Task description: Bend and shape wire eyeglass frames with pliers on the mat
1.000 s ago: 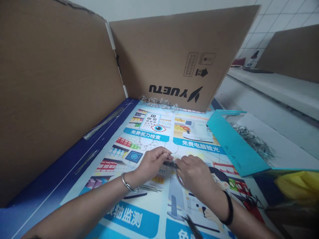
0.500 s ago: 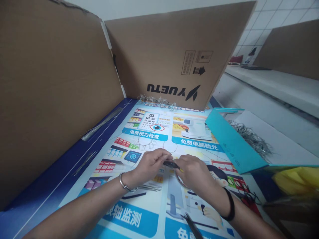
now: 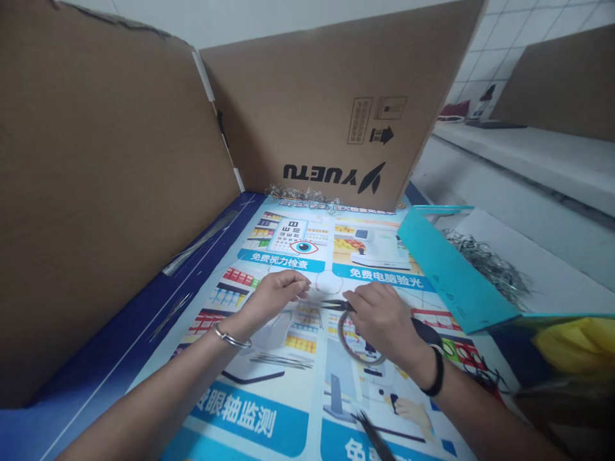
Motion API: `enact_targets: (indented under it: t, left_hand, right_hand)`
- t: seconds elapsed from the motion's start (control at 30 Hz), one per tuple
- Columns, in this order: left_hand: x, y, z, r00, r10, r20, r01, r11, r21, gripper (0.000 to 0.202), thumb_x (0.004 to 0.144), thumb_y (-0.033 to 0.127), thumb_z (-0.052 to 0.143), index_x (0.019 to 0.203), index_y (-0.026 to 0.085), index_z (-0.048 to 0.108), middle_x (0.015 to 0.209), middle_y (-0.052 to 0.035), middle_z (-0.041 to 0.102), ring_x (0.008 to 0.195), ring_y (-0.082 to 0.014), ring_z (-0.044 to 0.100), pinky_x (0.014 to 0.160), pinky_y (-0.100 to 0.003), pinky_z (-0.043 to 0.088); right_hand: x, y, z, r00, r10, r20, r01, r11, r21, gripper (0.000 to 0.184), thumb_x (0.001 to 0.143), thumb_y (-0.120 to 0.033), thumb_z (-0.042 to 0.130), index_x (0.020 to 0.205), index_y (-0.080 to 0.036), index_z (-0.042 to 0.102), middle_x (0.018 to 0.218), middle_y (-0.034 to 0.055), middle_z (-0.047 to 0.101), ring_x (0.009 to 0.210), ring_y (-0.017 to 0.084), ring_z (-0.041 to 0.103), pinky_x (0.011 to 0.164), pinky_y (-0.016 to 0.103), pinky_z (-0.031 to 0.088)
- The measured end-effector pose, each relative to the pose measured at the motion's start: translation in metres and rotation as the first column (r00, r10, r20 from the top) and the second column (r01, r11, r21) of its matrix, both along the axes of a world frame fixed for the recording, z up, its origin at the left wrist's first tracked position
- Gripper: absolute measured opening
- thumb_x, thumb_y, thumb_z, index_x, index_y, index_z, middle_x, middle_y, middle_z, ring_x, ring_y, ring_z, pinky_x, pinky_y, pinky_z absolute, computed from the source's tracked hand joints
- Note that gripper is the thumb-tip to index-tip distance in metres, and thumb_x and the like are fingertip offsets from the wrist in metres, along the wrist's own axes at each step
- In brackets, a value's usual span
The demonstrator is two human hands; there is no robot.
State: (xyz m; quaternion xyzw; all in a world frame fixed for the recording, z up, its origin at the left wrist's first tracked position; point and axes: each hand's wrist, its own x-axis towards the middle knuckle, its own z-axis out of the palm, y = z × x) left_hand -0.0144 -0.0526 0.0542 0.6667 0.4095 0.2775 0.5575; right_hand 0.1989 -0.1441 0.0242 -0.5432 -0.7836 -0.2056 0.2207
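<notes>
Both my hands hover low over a printed poster mat. My right hand is closed on a round wire rim that curves out below the palm. A thin dark piece sticks out from that hand's fingertips toward the left. My left hand, a bangle on its wrist, is pinched shut a little left of that dark tip. What the left fingers pinch is too small to make out. A black band circles my right wrist.
Tall cardboard panels wall in the left and the back. Small metal parts lie at the back panel's foot. A teal box at right holds metal pieces. Thin rods lie at left. A dark tool rests near me.
My hands have drawn apart; the left one moved up and to the left. The wire rim under my right hand now shows more fully.
</notes>
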Motion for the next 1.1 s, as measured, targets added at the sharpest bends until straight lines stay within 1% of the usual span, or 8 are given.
enact_targets:
  t: [0.1,0.2,0.4,0.63,0.73,0.83,0.97,1.1]
  left_hand:
    - [-0.011,0.012,-0.006,0.989,0.014,-0.148,0.015,0.982,0.188,0.016,0.074,0.033,0.060,0.074,0.021,0.071,0.083,-0.0036,0.067,0.078,-0.0175,0.061,0.074,-0.028,0.046]
    - [-0.019,0.020,-0.013,0.965,0.005,-0.262,0.074,0.954,0.292,0.017,0.074,0.031,0.057,0.074,0.024,0.072,0.080,-0.0030,0.066,0.082,-0.0194,0.060,0.079,-0.029,0.043]
    - [-0.021,0.023,-0.021,0.925,0.026,-0.378,0.134,0.912,0.389,0.016,0.073,0.024,0.054,0.079,0.023,0.070,0.086,-0.0034,0.068,0.084,-0.0205,0.059,0.076,-0.028,0.041]
    - [-0.020,0.021,-0.025,0.883,0.009,-0.469,0.220,0.875,0.431,0.014,0.073,0.023,0.056,0.081,0.022,0.068,0.075,-0.0020,0.066,0.069,-0.0176,0.057,0.062,-0.024,0.037]
    - [-0.022,0.021,-0.021,0.871,0.009,-0.492,0.242,0.863,0.444,0.015,0.073,0.025,0.058,0.084,0.022,0.068,0.077,-0.0027,0.067,0.069,-0.0184,0.058,0.061,-0.024,0.037]
    - [-0.028,0.019,-0.006,0.839,0.003,-0.545,0.302,0.830,0.469,0.016,0.074,0.025,0.058,0.086,0.022,0.068,0.082,-0.0043,0.068,0.072,-0.0194,0.059,0.061,-0.025,0.036]
    - [-0.033,0.012,0.016,0.695,0.019,-0.719,0.433,0.787,0.440,0.016,0.078,0.025,0.051,0.076,0.020,0.067,0.078,-0.0057,0.068,0.070,-0.0202,0.059,0.062,-0.026,0.036]
    - [-0.031,0.002,0.021,0.477,-0.003,-0.879,0.610,0.721,0.329,0.022,0.079,0.025,0.046,0.073,0.018,0.066,0.074,-0.0071,0.068,0.069,-0.0216,0.061,0.060,-0.028,0.038]
  right_hand:
    - [0.009,0.004,-0.003,0.999,0.014,-0.049,-0.011,0.998,0.070,0.019,0.081,-0.016,0.053,0.095,-0.017,0.065,0.081,0.0056,0.061,0.082,0.019,0.050,0.074,0.034,0.034]
    - [0.015,0.008,-0.006,0.993,0.028,-0.117,-0.015,0.994,0.111,0.018,0.080,-0.015,0.053,0.092,-0.017,0.066,0.081,0.0053,0.063,0.082,0.018,0.052,0.074,0.033,0.036]
    - [0.022,0.012,-0.013,0.983,0.008,-0.183,0.011,0.995,0.102,0.017,0.079,-0.014,0.053,0.090,-0.018,0.065,0.082,0.0052,0.063,0.083,0.018,0.053,0.076,0.033,0.037]
    - [0.021,0.013,-0.015,0.983,0.026,-0.180,-0.008,0.995,0.102,0.015,0.079,-0.015,0.055,0.090,-0.017,0.065,0.081,0.0049,0.064,0.083,0.018,0.054,0.076,0.033,0.038]
    - [0.021,0.013,-0.014,0.983,0.028,-0.179,-0.012,0.996,0.091,0.015,0.079,-0.015,0.055,0.090,-0.017,0.065,0.081,0.0049,0.063,0.083,0.018,0.054,0.076,0.033,0.038]
    - [0.021,0.013,-0.015,0.984,0.028,-0.178,-0.013,0.996,0.089,0.015,0.079,-0.014,0.055,0.090,-0.016,0.064,0.081,0.0053,0.063,0.083,0.019,0.054,0.077,0.033,0.038]
    - [0.022,0.013,-0.017,0.983,0.028,-0.182,-0.011,0.995,0.094,0.016,0.078,-0.014,0.055,0.090,-0.017,0.064,0.081,0.0051,0.063,0.083,0.019,0.054,0.077,0.034,0.039]
    - [0.022,0.013,-0.017,0.983,0.037,-0.178,-0.021,0.996,0.092,0.016,0.078,-0.014,0.055,0.090,-0.018,0.064,0.082,0.0051,0.063,0.082,0.019,0.055,0.075,0.033,0.039]
